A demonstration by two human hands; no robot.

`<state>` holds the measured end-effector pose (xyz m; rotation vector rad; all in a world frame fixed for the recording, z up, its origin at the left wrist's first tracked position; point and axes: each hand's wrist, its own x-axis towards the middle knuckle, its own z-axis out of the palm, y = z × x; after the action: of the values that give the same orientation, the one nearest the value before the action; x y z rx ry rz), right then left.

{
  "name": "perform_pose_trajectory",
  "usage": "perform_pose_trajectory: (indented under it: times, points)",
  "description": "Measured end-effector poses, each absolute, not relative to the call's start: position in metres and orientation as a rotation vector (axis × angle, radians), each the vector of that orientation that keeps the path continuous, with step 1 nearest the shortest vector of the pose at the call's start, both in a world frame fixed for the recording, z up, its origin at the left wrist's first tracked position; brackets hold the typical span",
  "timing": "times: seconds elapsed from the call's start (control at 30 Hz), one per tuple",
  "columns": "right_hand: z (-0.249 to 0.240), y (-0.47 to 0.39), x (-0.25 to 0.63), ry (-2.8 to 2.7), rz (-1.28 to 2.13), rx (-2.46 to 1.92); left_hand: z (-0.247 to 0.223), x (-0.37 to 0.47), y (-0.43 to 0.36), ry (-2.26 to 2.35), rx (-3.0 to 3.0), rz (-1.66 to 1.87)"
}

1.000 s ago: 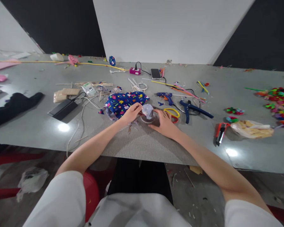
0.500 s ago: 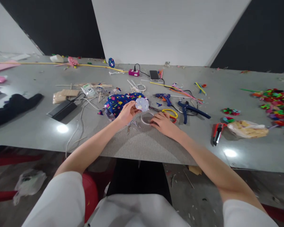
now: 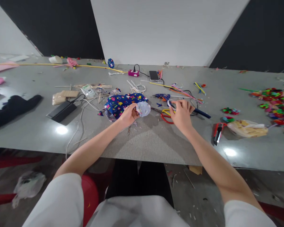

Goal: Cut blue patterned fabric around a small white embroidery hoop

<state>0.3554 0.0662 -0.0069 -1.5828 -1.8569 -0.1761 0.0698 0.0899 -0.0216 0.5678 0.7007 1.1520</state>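
Note:
A pale, round piece [image 3: 143, 109] is pinched at its left edge by my left hand [image 3: 129, 115], just in front of the blue patterned cloth [image 3: 118, 104]. Over the table to the right, my right hand [image 3: 182, 114] has its thumb and fingers closed on a white ring [image 3: 169, 103], of which only the left part shows. Scissors with yellow and red handles [image 3: 166, 118] lie left of my right hand, partly covered by it. Behind the ring lies a blue glue gun [image 3: 162, 96]. Dark blue pliers [image 3: 202, 113] are mostly hidden behind my right hand.
A phone [image 3: 153, 75] and a purple adapter [image 3: 133, 73] lie at the back. Another ring [image 3: 140, 88] lies behind the cloth. Left are a black box [image 3: 62, 111] and wooden sticks; right are a red cutter [image 3: 217, 134] and a plastic bag [image 3: 247, 129].
My right hand has lifted the ring off the table and moved right and slightly back with it. My left hand has shifted slightly right and nearer with the pale piece.

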Motion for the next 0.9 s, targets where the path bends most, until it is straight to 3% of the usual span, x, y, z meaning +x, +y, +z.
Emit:
perform_pose_trajectory:
  times: [0.23, 0.57, 0.73, 0.9]
  points:
    - [-0.011, 0.043, 0.310, -1.744, 0.818, -1.203, -0.014, 0.091, 0.054, 0.530, 0.810, 1.019]
    - [-0.017, 0.046, 0.311, -1.636, 0.776, -1.137, -0.025, 0.095, 0.053, 0.730, 1.154, 1.024]
    - [-0.022, 0.044, 0.309, -1.663, 0.756, -1.119, -0.032, 0.094, 0.055, 0.701, 1.254, 0.831]
    - [-0.024, 0.046, 0.306, -1.555, 0.967, -1.084, -0.027, 0.090, 0.058, 0.719, 1.333, 0.911]
